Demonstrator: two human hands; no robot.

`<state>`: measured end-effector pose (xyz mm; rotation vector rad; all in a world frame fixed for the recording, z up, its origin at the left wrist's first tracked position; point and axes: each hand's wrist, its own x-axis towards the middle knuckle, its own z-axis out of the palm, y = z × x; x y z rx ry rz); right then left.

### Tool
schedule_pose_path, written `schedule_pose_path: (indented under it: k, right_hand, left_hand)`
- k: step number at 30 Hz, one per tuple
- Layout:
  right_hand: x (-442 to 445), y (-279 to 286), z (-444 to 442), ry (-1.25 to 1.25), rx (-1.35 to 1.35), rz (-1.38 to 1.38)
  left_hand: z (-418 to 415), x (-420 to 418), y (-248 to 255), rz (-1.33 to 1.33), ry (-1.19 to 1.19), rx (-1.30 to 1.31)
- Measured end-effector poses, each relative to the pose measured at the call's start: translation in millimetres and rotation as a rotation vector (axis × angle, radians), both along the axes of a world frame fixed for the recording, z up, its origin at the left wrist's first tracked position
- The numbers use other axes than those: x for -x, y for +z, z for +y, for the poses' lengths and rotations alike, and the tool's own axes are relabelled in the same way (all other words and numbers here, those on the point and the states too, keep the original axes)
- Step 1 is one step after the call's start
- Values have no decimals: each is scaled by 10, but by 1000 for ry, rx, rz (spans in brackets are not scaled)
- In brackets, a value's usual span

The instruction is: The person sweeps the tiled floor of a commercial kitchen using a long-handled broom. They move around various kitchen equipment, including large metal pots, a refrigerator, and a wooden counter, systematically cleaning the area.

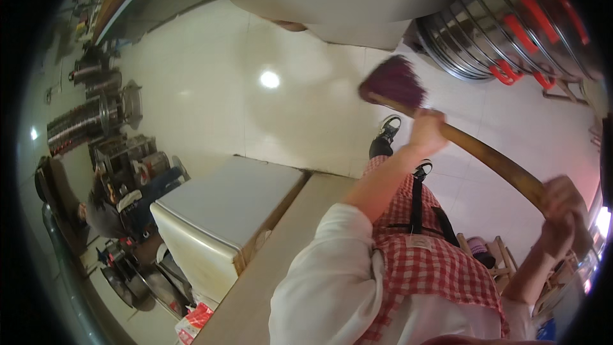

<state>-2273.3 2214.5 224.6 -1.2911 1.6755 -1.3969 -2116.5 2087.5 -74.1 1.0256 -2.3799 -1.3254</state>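
Observation:
A broom crosses the right half of the view, its purple bristle head (395,82) raised above the pale floor and slightly blurred. Its long brown handle (495,160) looks bent through the lens. Close to the bristles, my left hand (428,129) is closed round the handle. My right hand (562,206), blurred, grips the handle near its far end. That end is hidden by the hand. Below the broom are my red-checked apron (436,268) and my black-and-white shoes (391,125).
Pale tiled floor (201,91) stretches ahead. A white box-shaped appliance (230,201) stands to my left by a beige panel (287,244). At upper right is a wire rack (474,33) with red-handled items. Wooden stools (503,273) stand at right. A person (107,215) appears at far left among metal equipment.

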Motion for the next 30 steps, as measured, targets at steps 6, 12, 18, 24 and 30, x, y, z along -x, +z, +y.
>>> schedule_pose_path:
  k: [6,12,18,24,30]
  right_hand:
    - [-1108,-939,-1440,482,148,-462]
    - [-1632,-1487,-1117,536,-133,-621]
    - [-867,-1154,-168,348,-334,-492]
    - [237,-202,1545,-68,-414,-188]
    - [652,666,2632,-278,-276,65]
  left_hand:
    - [-627,-1932,-733,91,627,146]
    - [-427,-2928,-1128,-65,698,125]
    - [295,-2087,-1063,-71,537,117]
    - [1689,-241,-447,82,243,21]
    - [3107,1452,-79,430,-30,-177]
